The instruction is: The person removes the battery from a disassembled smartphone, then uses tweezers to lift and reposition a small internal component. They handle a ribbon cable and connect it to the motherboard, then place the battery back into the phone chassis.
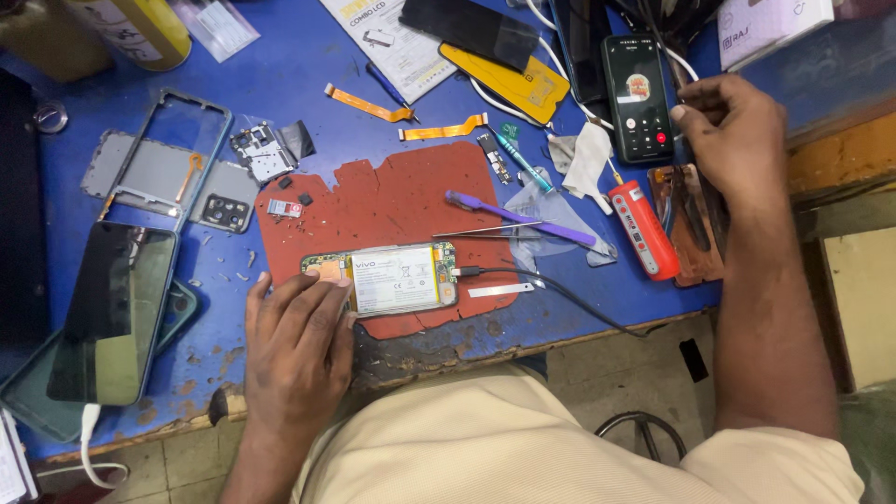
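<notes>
The left hand (297,350) lies flat, fingers pinning the opened phone (383,278) steady on the red mat (392,201) at the near counter edge; the right hand (733,131) pinches tools far right, beside a black phone (637,86).

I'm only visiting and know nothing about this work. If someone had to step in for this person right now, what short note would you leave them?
Left hand: fingers rest on the left end of the opened phone, steadying it; nothing gripped.
Right hand: up at the bench's far right, fingertips closed near a cable, beside a lit phone; whether it grips anything is unclear.
Opened phone lies on the red mat, battery showing, black cable plugged into its right end.
Done: back cover off; frame, flex strips and small parts lie loose on the blue table.
Left: phone not reassembled. Purple tool, tweezers and red tool lie to the right.
</notes>
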